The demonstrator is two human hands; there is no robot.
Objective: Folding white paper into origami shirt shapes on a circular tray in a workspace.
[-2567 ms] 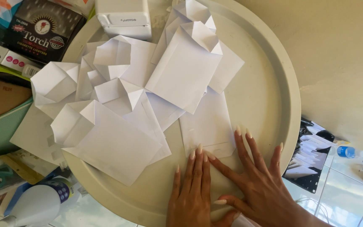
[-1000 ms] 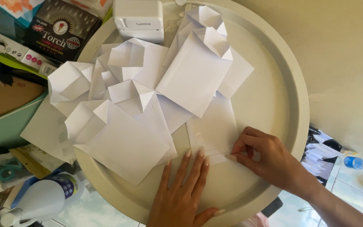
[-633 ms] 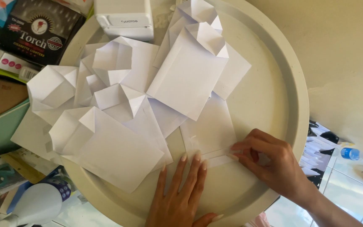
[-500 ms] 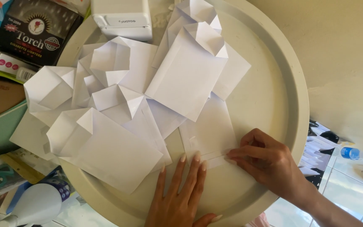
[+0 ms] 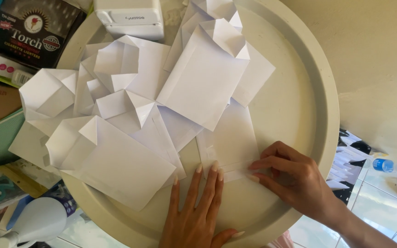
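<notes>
A round cream tray (image 5: 299, 92) holds a heap of folded white paper envelopes (image 5: 129, 115). Nearest me lies one white sheet (image 5: 228, 138) with a narrow folded strip along its near edge. My left hand (image 5: 196, 209) lies flat, fingers together, with its fingertips pressing the left part of that strip. My right hand (image 5: 292, 177) is curled, and its fingertips press down on the right end of the strip. A large finished envelope (image 5: 116, 165) lies just left of my left hand.
A white box-shaped device (image 5: 129, 16) stands at the tray's far edge. A black carton (image 5: 28, 30) lies at the far left, and a white bottle (image 5: 35, 220) at the near left. A cream wall (image 5: 377, 59) rises on the right, with a plastic bottle (image 5: 384, 165) below it.
My right hand went from lying flat beside the left to curling its fingers onto the right end of the folded strip. The left hand has stayed flat on the sheet.
</notes>
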